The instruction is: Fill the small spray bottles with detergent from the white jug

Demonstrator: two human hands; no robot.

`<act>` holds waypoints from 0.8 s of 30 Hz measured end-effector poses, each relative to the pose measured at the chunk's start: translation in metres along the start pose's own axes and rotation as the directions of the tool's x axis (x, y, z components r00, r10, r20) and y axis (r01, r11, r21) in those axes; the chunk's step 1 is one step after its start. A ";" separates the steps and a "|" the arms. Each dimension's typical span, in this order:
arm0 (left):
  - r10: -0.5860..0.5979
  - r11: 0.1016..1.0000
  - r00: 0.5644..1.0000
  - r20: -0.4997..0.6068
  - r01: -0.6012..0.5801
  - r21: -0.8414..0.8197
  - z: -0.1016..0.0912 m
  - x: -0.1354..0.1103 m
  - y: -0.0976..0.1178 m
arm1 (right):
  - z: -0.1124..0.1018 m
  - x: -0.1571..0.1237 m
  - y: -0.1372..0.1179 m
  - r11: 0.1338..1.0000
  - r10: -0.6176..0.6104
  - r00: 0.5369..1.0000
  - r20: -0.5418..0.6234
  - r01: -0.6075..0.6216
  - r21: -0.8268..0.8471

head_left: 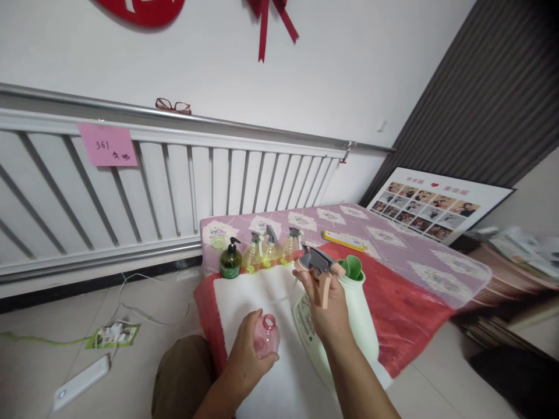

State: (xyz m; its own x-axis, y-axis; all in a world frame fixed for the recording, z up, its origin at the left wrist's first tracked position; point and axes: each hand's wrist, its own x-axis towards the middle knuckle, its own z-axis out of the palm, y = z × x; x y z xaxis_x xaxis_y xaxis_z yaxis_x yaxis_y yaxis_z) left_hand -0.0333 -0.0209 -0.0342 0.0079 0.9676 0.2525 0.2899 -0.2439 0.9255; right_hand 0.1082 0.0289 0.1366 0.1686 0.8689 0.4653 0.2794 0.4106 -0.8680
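Note:
My left hand (245, 356) is wrapped round a clear pink bottle (267, 337) whose mouth is uncapped. In my right hand (325, 305) is a spray head (315, 262) in dark grey and peach, held up and apart from the bottle. Its thin tube hangs down to the left, partly hard to see. Just behind my right hand stands a big pale green jug (360, 314) with a green cup (353, 266) in its mouth. Beyond my hands a dark green pump bottle (230, 261) stands beside several clear spray bottles (271, 247) with yellowish liquid.
A white sheet (233, 297) and a red cloth (402, 314) cover part of the table with its floral cloth (384, 235). A yellow box (344, 240) lies farther back. Behind runs a white radiator (227, 180); a power strip (114, 335) lies on the floor.

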 end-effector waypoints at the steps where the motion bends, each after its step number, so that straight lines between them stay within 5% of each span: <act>1: -0.003 1.000 1.000 -0.004 0.003 0.000 0.000 -0.002 -0.001 | 0.003 0.001 0.001 0.999 -0.025 1.000 0.016 0.026 -0.044; 7: -0.047 0.999 0.998 -0.047 0.048 0.020 0.006 -0.015 -0.007 | 0.030 0.006 0.029 0.955 -0.065 0.963 0.260 0.136 -0.263; 14: -0.046 0.997 0.993 -0.112 0.053 0.062 0.013 -0.026 -0.019 | 0.067 0.011 0.085 0.753 0.044 0.817 0.575 0.352 -0.557; 19: -0.022 0.994 0.991 -0.131 0.035 0.099 0.016 -0.028 -0.024 | 0.084 0.010 0.117 0.623 0.163 0.733 0.660 0.443 -0.645; 24: -0.015 0.991 0.994 -0.104 0.028 0.134 0.015 -0.027 -0.027 | 0.088 0.007 0.135 0.610 0.192 0.701 0.687 0.463 -0.643</act>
State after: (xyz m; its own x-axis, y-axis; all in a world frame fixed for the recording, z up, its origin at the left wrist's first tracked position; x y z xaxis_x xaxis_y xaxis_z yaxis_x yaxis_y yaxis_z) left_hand -0.0270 -0.0392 -0.0703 -0.0956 0.9589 0.2670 0.4155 -0.2053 0.8861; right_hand 0.0636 0.1148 0.0076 -0.4771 0.8779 0.0405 0.8564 0.4748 -0.2028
